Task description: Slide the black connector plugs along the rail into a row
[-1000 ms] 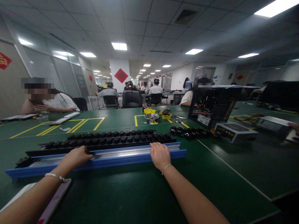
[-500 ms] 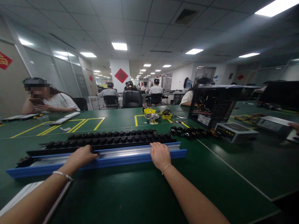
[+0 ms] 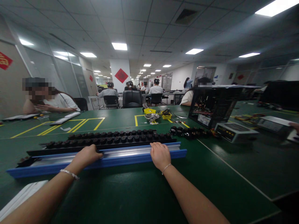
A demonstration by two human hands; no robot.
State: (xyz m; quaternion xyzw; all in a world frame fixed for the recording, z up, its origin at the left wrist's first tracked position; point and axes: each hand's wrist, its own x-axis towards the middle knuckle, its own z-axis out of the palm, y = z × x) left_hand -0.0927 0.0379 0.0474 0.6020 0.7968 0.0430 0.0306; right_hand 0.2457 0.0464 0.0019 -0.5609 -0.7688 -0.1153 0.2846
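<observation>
A long blue channel (image 3: 140, 159) with a silvery inside lies across the green table (image 3: 130, 193). My left hand (image 3: 88, 155) is closed over the channel's middle, with a small dark piece at its fingertips that is mostly hidden. Toward the channel's right end, my right hand (image 3: 160, 155) is closed on its edge, the fingers bent over the far wall. A black part (image 3: 25, 161) sits inside the channel's left end. Just behind it stand black strips (image 3: 105, 142) bearing rows of round black pieces.
A metal bowl (image 3: 151, 116) and yellow trays (image 3: 149, 111) stand farther back. An open computer case (image 3: 210, 105) and a power supply (image 3: 235, 132) are at the right. A white object (image 3: 23, 196) lies at the lower left. A person (image 3: 58, 99) sits across the table.
My left hand has slid a little to the right along the channel, with the small dark piece at its fingers. My right hand and the channel have stayed in place.
</observation>
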